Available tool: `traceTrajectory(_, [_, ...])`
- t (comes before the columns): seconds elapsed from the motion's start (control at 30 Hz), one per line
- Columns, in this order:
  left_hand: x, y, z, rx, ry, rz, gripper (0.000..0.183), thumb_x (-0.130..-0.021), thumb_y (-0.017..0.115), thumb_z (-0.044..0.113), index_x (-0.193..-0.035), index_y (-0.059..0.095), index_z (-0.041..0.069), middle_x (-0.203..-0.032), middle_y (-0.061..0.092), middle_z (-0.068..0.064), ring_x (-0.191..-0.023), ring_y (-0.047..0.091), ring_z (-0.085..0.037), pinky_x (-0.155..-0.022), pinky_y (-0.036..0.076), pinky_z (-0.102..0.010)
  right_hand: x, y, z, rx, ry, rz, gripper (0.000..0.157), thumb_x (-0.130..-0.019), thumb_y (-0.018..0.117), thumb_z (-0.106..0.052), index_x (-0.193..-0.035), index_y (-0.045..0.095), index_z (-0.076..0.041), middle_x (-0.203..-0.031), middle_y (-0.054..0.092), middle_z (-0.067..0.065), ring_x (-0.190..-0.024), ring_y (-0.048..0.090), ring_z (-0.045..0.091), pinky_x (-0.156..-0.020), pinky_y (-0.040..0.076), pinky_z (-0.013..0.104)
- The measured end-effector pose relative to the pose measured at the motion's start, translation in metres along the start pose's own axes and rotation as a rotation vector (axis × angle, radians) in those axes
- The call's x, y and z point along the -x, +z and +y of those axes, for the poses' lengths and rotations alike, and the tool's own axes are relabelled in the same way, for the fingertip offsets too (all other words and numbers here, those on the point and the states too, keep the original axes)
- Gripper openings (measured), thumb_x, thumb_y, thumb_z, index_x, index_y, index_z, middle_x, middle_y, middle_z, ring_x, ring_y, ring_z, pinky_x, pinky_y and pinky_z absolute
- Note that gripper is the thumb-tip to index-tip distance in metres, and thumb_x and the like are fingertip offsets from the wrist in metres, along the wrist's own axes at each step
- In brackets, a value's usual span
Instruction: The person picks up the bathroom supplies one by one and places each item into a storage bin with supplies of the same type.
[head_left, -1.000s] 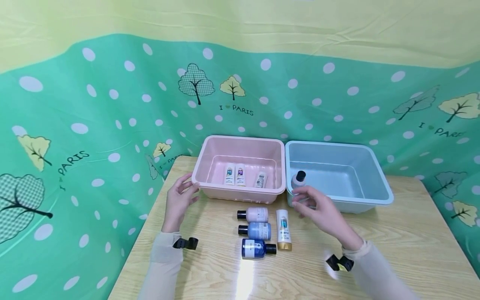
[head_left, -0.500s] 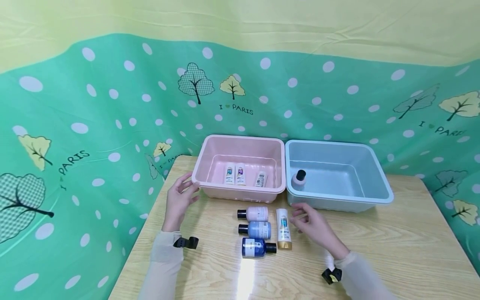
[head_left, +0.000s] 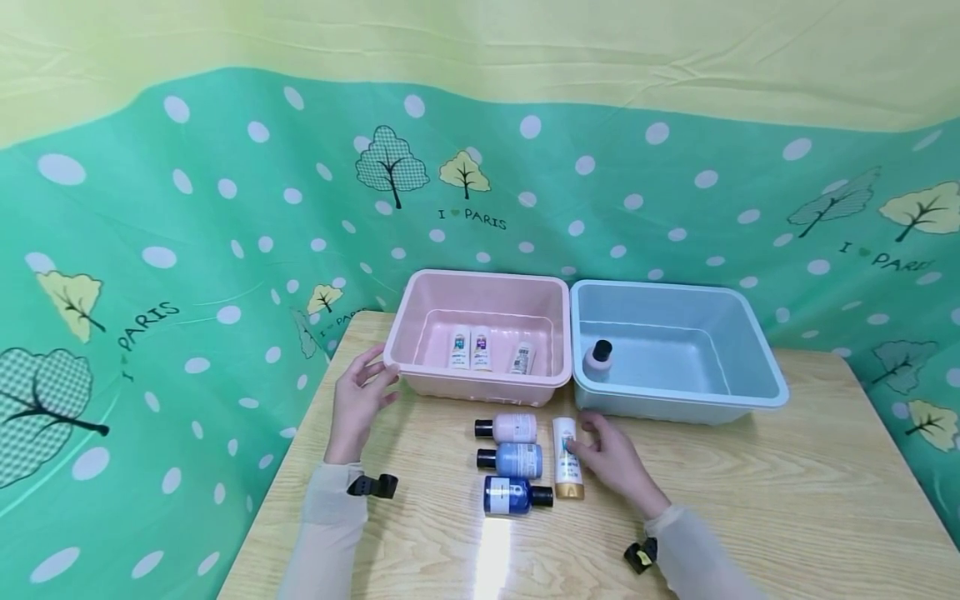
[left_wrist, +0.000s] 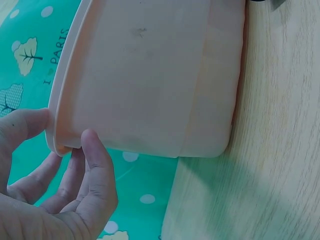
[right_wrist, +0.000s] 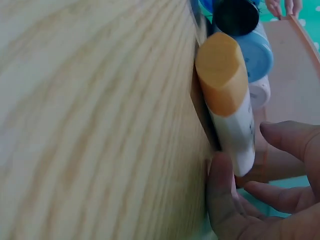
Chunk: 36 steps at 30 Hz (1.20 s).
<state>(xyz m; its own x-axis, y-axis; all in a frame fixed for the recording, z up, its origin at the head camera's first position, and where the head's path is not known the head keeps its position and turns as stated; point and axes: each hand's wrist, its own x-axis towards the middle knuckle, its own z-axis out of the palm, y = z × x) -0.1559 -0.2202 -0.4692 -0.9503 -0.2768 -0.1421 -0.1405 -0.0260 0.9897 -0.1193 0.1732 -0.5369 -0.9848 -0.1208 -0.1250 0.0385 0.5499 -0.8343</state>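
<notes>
At the near left corner of the pink plastic bin (head_left: pixel 480 381), my left hand (head_left: pixel 356 408) pinches the rim, thumb on one side and fingers beneath the lip in the left wrist view. My right hand (head_left: pixel 617 458) is at a white squeeze tube with a gold cap (head_left: pixel 567 467) lying on the table. In the right wrist view the thumb (right_wrist: pixel 287 140) hovers beside the white tube and a finger (right_wrist: pixel 222 182) lies along its other side, not closed round it. Left of the tube lie a pink bottle (head_left: pixel 514 428), a light blue bottle (head_left: pixel 517 460) and a dark blue bottle (head_left: pixel 510 497), all black-capped.
Inside the pink bin lie two white tubes (head_left: pixel 459 350) and a small pale bottle (head_left: pixel 522 358). A light blue bin (head_left: pixel 682 396) adjoins it on the right, with a black-capped pale bottle (head_left: pixel 597 360) standing in its near left corner. A green patterned cloth (head_left: pixel 300 208) hangs behind.
My right hand has let go of the pale bottle in the blue bin and come down and left to the gold-capped tube. My left hand stays at the pink rim.
</notes>
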Motion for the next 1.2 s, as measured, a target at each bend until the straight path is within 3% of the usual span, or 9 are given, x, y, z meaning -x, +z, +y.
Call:
traceTrajectory(0.23, [0.000, 0.000, 0.001, 0.007, -0.001, 0.003, 0.050, -0.095, 0.072, 0.021, -0.142, 0.055, 0.017, -0.127, 0.061, -0.014, -0.114, 0.060, -0.042, -0.081, 0.062, -0.039, -0.004, 0.007, -0.005, 0.102, -0.062, 0.015, 0.065, -0.086, 0.079, -0.015, -0.140, 0.049, 0.006, -0.121, 0.061, 0.021, -0.071, 0.055, 0.014, -0.057, 0.052, 0.027])
traceTrajectory(0.4, [0.001, 0.001, 0.002, 0.017, -0.005, -0.001, 0.051, -0.095, 0.072, 0.021, -0.142, 0.055, 0.017, -0.128, 0.060, -0.015, -0.115, 0.059, -0.043, -0.087, 0.060, -0.047, -0.004, 0.008, -0.012, 0.133, -0.099, 0.012, 0.068, -0.083, 0.080, -0.012, -0.139, 0.047, 0.008, -0.115, 0.063, 0.020, -0.077, 0.057, 0.018, -0.064, 0.054, 0.030])
traceTrajectory(0.73, [0.001, 0.002, 0.004, 0.029, -0.013, -0.007, 0.051, -0.095, 0.072, 0.018, -0.143, 0.054, 0.016, -0.129, 0.059, -0.016, -0.116, 0.058, -0.044, -0.089, 0.058, -0.050, -0.006, 0.010, -0.022, 0.139, -0.064, -0.019, 0.076, -0.080, 0.080, -0.004, -0.145, 0.043, 0.005, -0.120, 0.062, 0.021, -0.089, 0.061, 0.023, -0.072, 0.058, 0.035])
traceTrajectory(0.87, [0.001, 0.002, 0.004, 0.025, -0.010, -0.005, 0.051, -0.095, 0.072, 0.018, -0.143, 0.054, 0.015, -0.129, 0.058, -0.017, -0.114, 0.059, -0.043, -0.088, 0.058, -0.049, -0.006, 0.010, -0.022, 0.155, -0.064, -0.039, 0.078, -0.079, 0.080, -0.002, -0.146, 0.041, 0.005, -0.112, 0.063, 0.016, -0.091, 0.062, 0.023, -0.074, 0.058, 0.035])
traceTrajectory(1.03, [0.002, 0.002, 0.005, 0.029, -0.016, -0.014, 0.051, -0.095, 0.072, 0.018, -0.143, 0.054, 0.015, -0.130, 0.058, -0.018, -0.111, 0.062, -0.038, -0.089, 0.058, -0.050, -0.005, 0.009, -0.023, 0.160, -0.032, -0.063, 0.079, -0.078, 0.080, -0.002, -0.147, 0.041, 0.005, -0.096, 0.062, 0.006, -0.082, 0.057, 0.018, -0.067, 0.055, 0.030])
traceTrajectory(1.2, [0.002, 0.002, 0.005, 0.023, -0.020, -0.017, 0.052, -0.095, 0.072, 0.019, -0.144, 0.053, 0.015, -0.131, 0.057, -0.018, -0.108, 0.064, -0.033, -0.088, 0.059, -0.047, -0.004, 0.006, -0.023, 0.162, 0.000, -0.094, 0.078, -0.079, 0.079, -0.002, -0.146, 0.041, 0.004, -0.093, 0.062, 0.004, -0.078, 0.057, 0.015, -0.062, 0.054, 0.028])
